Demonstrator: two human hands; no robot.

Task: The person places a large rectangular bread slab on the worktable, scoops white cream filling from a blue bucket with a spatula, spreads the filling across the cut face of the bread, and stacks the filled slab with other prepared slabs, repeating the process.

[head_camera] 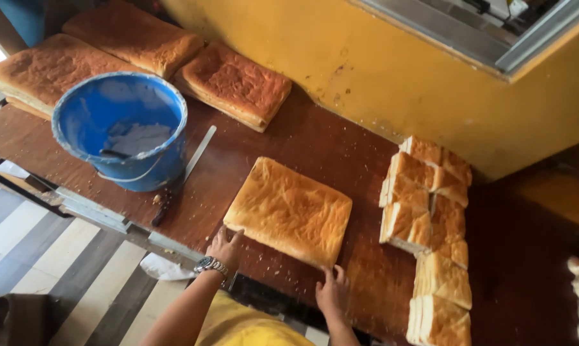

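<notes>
Bread slab (289,211), square, golden and flat-crusted, lying on the dark brown wooden table (328,150), tilted as a diamond and close to the table's near edge. Left hand (224,247), wristwatch (210,264) at the wrist, resting against the slab's near-left corner, fingers loosely spread and touching the crust edge, gripping nothing. Right hand (331,291) laid at the slab's near-right corner, fingers stretched flat and slightly apart, tips just touching the bread, holding nothing. Right of the slab, well apart: a row of cut bread blocks (427,211), stacked slices showing pale sides, running toward the near table edge. Left of the slab: a blue plastic bucket (123,128) with whitish residue inside, standing upright; between bucket and slab, a long knife (185,173) lying flat, dark handle toward the near edge. Beyond the bucket and behind the slab, three more uncut bread slabs (235,83), darker brown, lined up along the yellow wall (392,70). Scattered crumbs (273,263) around the slab. Below the table edge, left of the slab: striped floor (58,256).
</notes>
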